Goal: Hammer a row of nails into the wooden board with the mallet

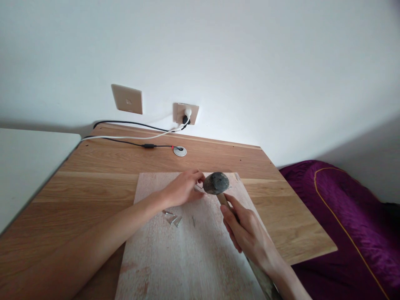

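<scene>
My right hand is wrapped around the handle of a hammer, whose dark, worn head is raised over the far part of a whitish wooden board. Just left of the hammer head, my left hand is low over the board with its fingers curled in a pinch. What lies between those fingertips is partly hidden and too small to name. Several loose silver nails lie on the board below my left wrist. One thin nail-like piece is a little to their right.
The board rests on a wooden desk against a white wall. Black and white cables run along the back to a wall socket, past a round cable grommet. A white surface adjoins at left; purple fabric lies at right.
</scene>
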`<state>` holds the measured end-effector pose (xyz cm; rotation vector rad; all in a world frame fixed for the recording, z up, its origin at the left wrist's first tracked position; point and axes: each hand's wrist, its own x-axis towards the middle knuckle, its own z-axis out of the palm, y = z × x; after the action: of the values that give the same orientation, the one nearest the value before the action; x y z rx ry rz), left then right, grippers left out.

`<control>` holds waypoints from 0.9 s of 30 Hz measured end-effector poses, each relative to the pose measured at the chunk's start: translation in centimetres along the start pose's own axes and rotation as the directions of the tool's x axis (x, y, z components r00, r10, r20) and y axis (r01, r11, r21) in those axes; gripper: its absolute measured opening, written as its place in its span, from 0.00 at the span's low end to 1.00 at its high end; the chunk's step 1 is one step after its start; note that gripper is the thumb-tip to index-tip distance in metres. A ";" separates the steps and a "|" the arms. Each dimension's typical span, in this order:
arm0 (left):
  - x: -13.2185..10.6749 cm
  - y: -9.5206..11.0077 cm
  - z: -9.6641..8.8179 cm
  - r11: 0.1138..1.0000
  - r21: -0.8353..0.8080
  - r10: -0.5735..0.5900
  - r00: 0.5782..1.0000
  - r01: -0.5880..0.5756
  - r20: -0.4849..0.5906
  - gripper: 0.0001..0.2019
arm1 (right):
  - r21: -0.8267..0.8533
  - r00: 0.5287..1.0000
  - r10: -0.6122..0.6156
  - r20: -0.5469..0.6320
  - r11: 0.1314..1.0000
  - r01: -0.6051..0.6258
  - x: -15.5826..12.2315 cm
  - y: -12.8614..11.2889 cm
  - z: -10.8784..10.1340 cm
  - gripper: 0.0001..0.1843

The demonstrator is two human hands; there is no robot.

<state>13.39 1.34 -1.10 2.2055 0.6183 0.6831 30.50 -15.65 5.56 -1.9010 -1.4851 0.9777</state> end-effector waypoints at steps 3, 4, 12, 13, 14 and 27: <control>-0.1 0.0 0.0 1.000 0.017 -0.012 1.000 0.012 -0.011 0.20 | -0.022 1.000 0.007 -0.005 1.000 -0.008 0.1 0.0 0.2 0.27; -0.2 0.0 0.0 1.000 0.014 -0.013 1.000 0.013 -0.002 0.21 | -0.023 1.000 -0.001 -0.029 1.000 0.001 0.1 0.0 0.3 0.27; -0.1 -0.1 0.0 1.000 -0.016 -0.021 1.000 0.021 0.009 0.21 | -0.011 1.000 0.025 -0.009 1.000 -0.025 0.0 0.0 0.3 0.29; 0.0 -0.2 0.0 0.999 -0.028 -0.029 1.000 0.029 0.006 0.22 | -0.001 0.999 0.029 -0.024 1.000 -0.029 -0.3 0.2 0.4 0.30; 0.1 -0.2 -0.2 0.999 -0.039 -0.034 0.999 0.034 0.001 0.23 | 0.011 0.999 0.034 -0.039 0.999 -0.033 -0.6 0.5 0.4 0.30; -1.3 4.4 -4.2 0.988 0.104 0.049 0.875 -0.113 0.482 0.10 | 0.077 0.991 0.119 -0.064 0.990 -0.115 -2.4 4.6 1.5 0.31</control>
<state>10.70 -0.09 4.36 2.4084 0.3190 0.1163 31.65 -19.16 1.58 -1.9672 -1.2944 0.9951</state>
